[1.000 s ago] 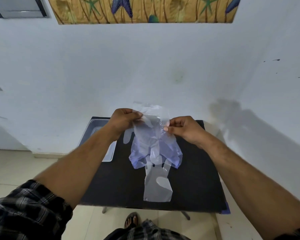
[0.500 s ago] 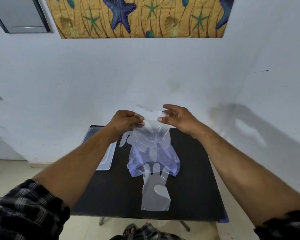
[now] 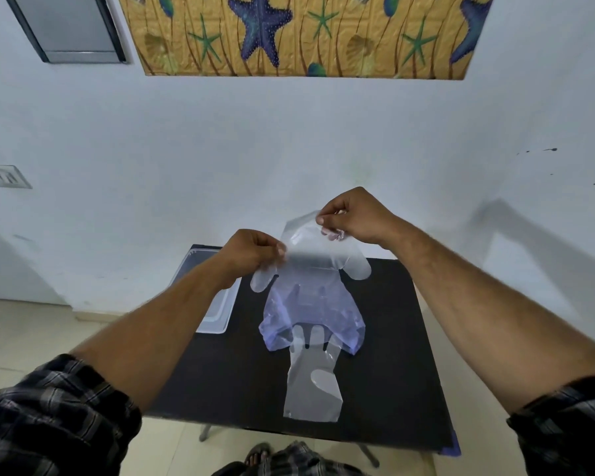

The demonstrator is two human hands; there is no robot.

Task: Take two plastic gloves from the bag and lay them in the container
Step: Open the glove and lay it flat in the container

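Seen from the head camera, a person works over a small black table (image 3: pixel 385 365) set against a pale wall. The right hand (image 3: pixel 354 214), raised above the table's far edge, pinches the cuff of a clear plastic glove (image 3: pixel 323 250) between thumb and fingertips. The left hand (image 3: pixel 251 250), lower and just left of it, is closed on the same film at the glove's left side. The glove hangs in the air between them, its fingers drooping toward the bluish bag (image 3: pixel 310 314) that lies crumpled at the table's middle. A second glove (image 3: pixel 313 383) lies flat on the table, fingertips tucked into the bag's near mouth, cuff toward the table's near edge. The clear container (image 3: pixel 217 316) sits at the table's left edge, partly hidden by the left forearm, and appears to hold nothing yet.

The gloves look feather-light, limp and likely clingy; the cuff seems the surest place to pinch, since the fingers would fold or stick together. The table's right half is bare, giving room to swing. The container's rim nearly meets the table's left edge, so a careless drop could slide off to the floor.
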